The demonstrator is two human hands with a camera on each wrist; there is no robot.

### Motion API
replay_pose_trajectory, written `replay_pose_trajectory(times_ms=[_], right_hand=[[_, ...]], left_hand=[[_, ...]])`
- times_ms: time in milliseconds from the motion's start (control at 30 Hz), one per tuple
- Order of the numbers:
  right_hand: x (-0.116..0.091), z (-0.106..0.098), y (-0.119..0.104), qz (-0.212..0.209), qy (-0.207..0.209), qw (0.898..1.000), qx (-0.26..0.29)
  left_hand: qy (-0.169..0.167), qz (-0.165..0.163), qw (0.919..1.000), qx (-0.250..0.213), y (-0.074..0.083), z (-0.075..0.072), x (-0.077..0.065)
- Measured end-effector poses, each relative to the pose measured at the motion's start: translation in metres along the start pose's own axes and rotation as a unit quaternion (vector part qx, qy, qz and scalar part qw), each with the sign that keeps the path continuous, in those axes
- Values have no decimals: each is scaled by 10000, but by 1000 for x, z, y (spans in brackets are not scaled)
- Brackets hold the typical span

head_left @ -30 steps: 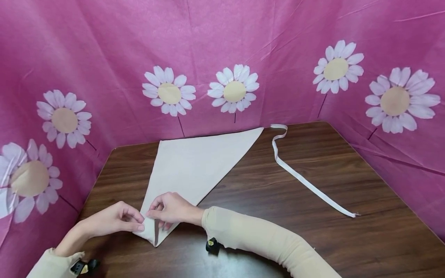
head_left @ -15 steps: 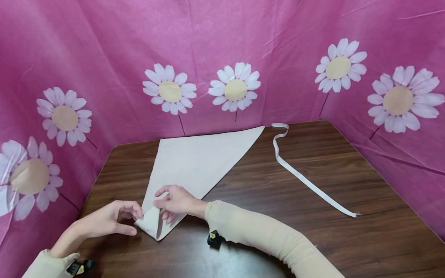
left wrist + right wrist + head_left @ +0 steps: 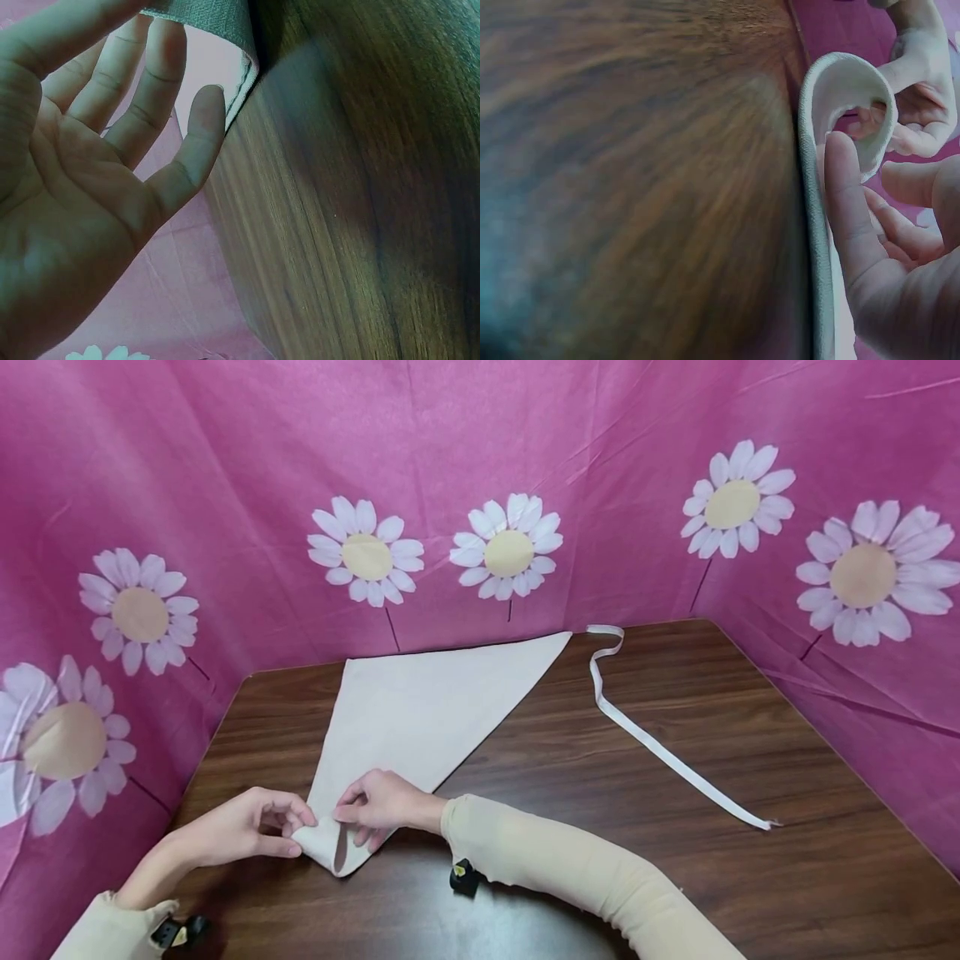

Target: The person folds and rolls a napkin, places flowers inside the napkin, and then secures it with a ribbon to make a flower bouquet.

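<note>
A cream cloth (image 3: pixel 423 710), folded to a long triangular shape, lies flat on the table with its near corner turned up into a loose roll. My right hand (image 3: pixel 382 802) pinches the turned-up edge between thumb and index finger. At the roll's left side is my left hand (image 3: pixel 247 827), its fingers touching the cloth and its thumb spread apart from them. In the right wrist view the rolled end of the cloth (image 3: pixel 808 135) forms an open loop, with left fingertips showing through it. The left wrist view shows the left palm (image 3: pixel 82 187) facing the camera.
On the right of the brown wooden table (image 3: pixel 540 868) lies a narrow white ribbon (image 3: pixel 660 760), curled at its far end. A pink curtain (image 3: pixel 450 435) printed with white daisies surrounds the table's back and sides. Each beige sleeve carries a small black camera (image 3: pixel 465 878).
The right hand drew the corner up and right, then came slightly back down-left. The left thumb lifted away from the cloth, then moved back beside it. The ribbon has stayed put.
</note>
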State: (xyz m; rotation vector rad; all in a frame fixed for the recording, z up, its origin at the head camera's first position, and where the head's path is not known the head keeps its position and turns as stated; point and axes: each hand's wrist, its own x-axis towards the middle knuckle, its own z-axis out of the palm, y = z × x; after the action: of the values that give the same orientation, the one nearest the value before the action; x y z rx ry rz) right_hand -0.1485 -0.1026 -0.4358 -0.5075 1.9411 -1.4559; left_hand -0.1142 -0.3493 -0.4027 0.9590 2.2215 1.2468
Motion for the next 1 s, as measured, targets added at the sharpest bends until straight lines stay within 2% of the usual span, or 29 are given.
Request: replay_pose_trajectory(times_ms=[333, 600, 733, 1000], right_hand=[[-7, 4, 3, 173, -637, 9974, -293], [-7, 4, 3, 202, -859, 9952, -435], [-8, 3, 3, 205, -1060, 9937, -309], [-5, 1, 7, 317, -1423, 9888, 304]], left_hand=[[-29, -81, 9999, -67, 0, 1, 2], [132, -105, 9998, 123, 1, 1, 3], [173, -52, 9998, 95, 2, 1, 4], [292, -49, 9996, 27, 1, 2, 7]])
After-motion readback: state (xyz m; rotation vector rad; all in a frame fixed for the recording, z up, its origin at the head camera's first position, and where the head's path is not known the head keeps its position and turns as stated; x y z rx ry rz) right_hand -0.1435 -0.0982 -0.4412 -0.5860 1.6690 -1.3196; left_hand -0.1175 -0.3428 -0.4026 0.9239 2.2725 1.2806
